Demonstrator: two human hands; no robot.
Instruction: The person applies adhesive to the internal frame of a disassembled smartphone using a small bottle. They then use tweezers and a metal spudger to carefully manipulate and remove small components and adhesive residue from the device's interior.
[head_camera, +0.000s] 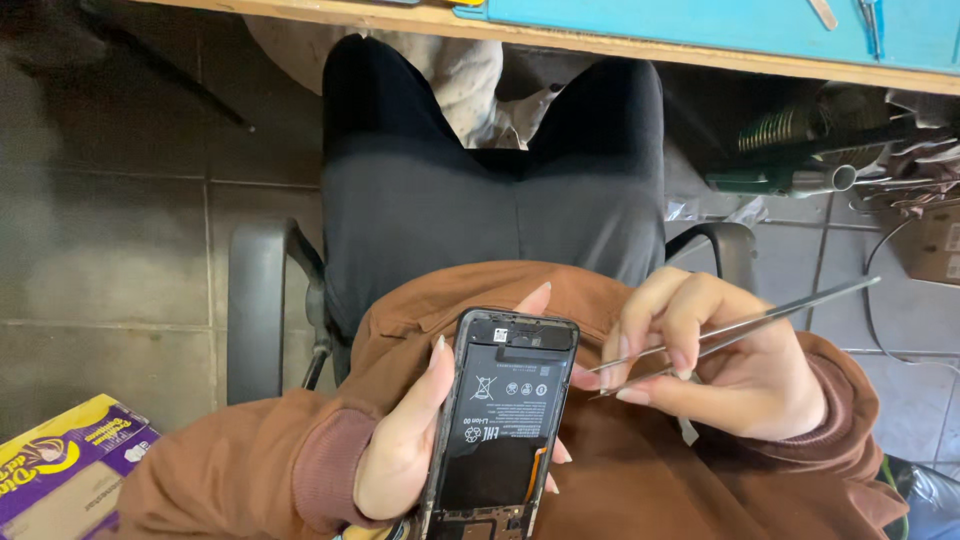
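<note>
My left hand (400, 440) holds an opened black smartphone (503, 420) upright over my lap, its back cover off and the black battery showing. My fingers wrap its left edge and reach behind its right side. My right hand (730, 370) pinches a pair of metal tweezers (760, 322). Their tips point left and sit right by the phone's upper right edge. The long handles stick out to the upper right. Both sleeves are brown.
I sit on a chair with grey armrests (255, 310) over a tiled floor. A wooden table edge with a blue mat (700, 25) runs along the top. Tools and cables (830, 150) lie under it at right. A purple and yellow cardboard box (60, 460) sits lower left.
</note>
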